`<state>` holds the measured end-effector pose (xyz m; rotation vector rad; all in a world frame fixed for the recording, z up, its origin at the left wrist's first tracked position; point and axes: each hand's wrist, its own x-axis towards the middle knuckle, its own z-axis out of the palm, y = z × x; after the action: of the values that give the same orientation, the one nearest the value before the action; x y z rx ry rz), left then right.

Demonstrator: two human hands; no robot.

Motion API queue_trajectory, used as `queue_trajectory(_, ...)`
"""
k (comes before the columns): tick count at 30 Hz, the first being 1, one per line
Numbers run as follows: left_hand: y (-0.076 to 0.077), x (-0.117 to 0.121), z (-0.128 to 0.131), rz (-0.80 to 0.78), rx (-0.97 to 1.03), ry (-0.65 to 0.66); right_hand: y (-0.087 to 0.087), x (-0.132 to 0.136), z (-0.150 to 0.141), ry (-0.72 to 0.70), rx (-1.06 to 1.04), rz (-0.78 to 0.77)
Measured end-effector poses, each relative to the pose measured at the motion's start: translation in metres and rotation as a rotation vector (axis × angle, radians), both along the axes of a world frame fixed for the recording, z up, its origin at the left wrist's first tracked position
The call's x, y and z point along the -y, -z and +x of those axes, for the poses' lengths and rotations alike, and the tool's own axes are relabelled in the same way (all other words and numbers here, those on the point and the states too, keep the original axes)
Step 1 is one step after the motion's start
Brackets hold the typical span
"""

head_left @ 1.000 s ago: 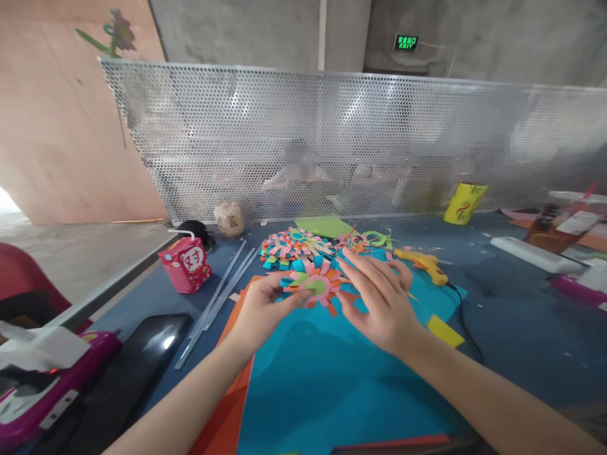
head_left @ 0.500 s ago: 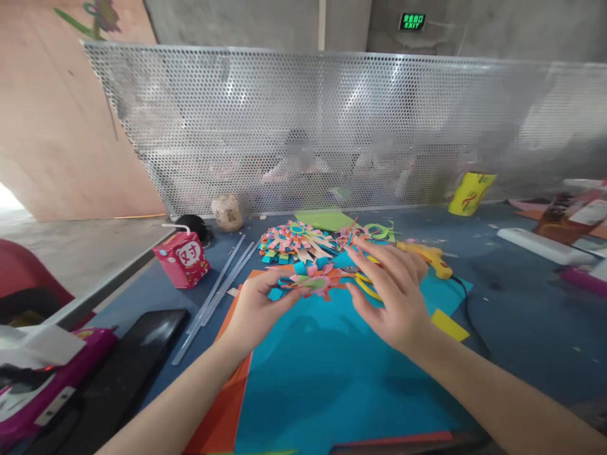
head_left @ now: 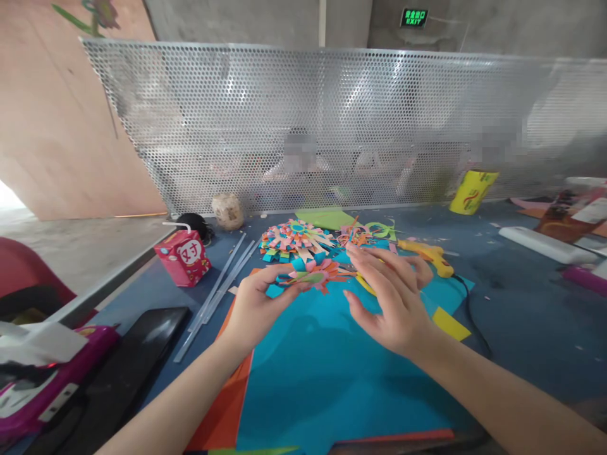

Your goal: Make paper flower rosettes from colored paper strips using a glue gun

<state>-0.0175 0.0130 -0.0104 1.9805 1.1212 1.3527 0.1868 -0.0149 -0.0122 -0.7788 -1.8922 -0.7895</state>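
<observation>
My left hand point(head_left: 258, 303) pinches the left edge of a small paper flower point(head_left: 317, 277), with fingers and thumb closed on it. The flower has a green centre and pink, orange and blue petal strips, and it is held above a large blue paper sheet point(head_left: 327, 366). To its right, my right hand point(head_left: 393, 291) is open, thumb spread from the fingers, a little apart from the petals. Yellow handles point(head_left: 364, 283), seemingly of scissors, show partly behind the right hand. Behind the flower lies a larger layered paper flower point(head_left: 298, 237).
Orange paper point(head_left: 222, 404) lies under the blue sheet. A yellow glue gun point(head_left: 434, 256) with a black cord rests at right. Clear glue sticks point(head_left: 218, 291), a red drink carton point(head_left: 184, 258) and a black phone-like slab point(head_left: 137, 354) are left. A perforated metal screen point(head_left: 265, 95) borders the back.
My right hand's thumb and fingers have spread and moved slightly away from the small flower. The left hand keeps its pinch on the flower.
</observation>
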Motion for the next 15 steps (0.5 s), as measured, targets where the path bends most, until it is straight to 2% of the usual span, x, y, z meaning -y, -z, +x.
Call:
queue_trajectory(2,0.0,0.001,-0.001,0.133,-0.077,-0.005,-0.001,0.0,0.0,-0.033,-0.028,-0.01)
queue_trajectory(8,-0.002,0.0,-0.006,0.517,-0.249,0.123,-0.001,0.002,0.002,-0.066,-0.079,-0.078)
queue_trajectory(12,-0.005,-0.001,-0.01,0.672,-0.332,0.144,0.001,0.004,0.004,-0.095,-0.049,-0.117)
queue_trajectory(15,-0.005,0.0,-0.015,0.749,-0.388,0.111,0.002,0.005,0.007,-0.094,-0.015,-0.112)
